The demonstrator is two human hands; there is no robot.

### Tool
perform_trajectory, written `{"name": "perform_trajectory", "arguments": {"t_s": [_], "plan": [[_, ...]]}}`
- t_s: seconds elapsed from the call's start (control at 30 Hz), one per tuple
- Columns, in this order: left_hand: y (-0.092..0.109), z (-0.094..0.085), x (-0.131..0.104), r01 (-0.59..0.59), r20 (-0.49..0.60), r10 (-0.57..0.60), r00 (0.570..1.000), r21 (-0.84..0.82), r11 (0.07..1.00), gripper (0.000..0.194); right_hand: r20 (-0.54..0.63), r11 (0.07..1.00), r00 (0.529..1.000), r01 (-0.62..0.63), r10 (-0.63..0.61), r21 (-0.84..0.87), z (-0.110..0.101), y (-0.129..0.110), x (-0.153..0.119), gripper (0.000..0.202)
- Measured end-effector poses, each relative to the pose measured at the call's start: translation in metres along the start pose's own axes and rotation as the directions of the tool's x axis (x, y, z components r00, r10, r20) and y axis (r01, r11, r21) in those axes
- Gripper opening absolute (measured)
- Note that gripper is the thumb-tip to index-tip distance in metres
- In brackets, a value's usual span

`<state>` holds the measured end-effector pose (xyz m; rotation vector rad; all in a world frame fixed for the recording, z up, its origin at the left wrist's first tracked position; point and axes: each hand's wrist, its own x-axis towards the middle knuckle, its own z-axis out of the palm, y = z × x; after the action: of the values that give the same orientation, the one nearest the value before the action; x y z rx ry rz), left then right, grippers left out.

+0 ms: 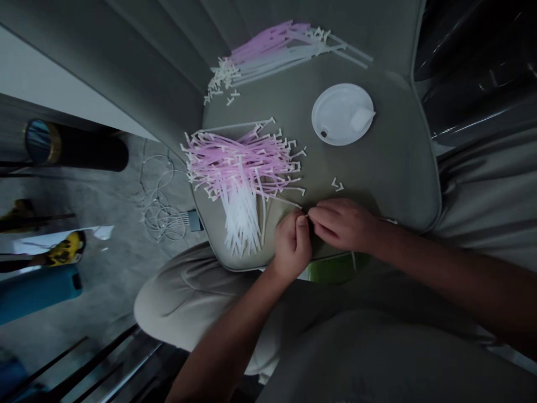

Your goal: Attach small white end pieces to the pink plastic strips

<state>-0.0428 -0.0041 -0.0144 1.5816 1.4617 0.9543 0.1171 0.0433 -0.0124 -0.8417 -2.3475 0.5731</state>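
Note:
Just above the near edge of the grey chair seat, my left hand [292, 244] is closed in a fist, thumb on top. My right hand [344, 224] meets it with fingers pinched together. A tiny pale piece [306, 216] shows between the fingertips; most of what the hands hold is hidden. A thin white end [390, 220] shows beyond my right wrist, and whether it joins the held piece I cannot tell. Left of my hands lies a heap of pink sticks [247, 159] with small white end connectors, and white sticks [243, 218] fan out below it.
A white plastic lid [335, 120] lies on the seat [390, 151]. Two loose connectors [337, 184] sit near my right hand. Toward the backrest are more pink and white sticks [272, 53] and a pile of connectors [224, 75]. Cables [161, 215] lie on the floor at left.

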Motion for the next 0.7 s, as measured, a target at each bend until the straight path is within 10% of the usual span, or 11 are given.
{"name": "perform_trajectory", "arguments": {"t_s": [0.7], "plan": [[0.0006,-0.0012,0.0000,0.056,0.019,-0.056,0.998,-0.030,0.998,0.034,-0.069,0.999,0.997,0.035,-0.035,-0.004,0.0004,0.0008,-0.0001,0.025]]}}
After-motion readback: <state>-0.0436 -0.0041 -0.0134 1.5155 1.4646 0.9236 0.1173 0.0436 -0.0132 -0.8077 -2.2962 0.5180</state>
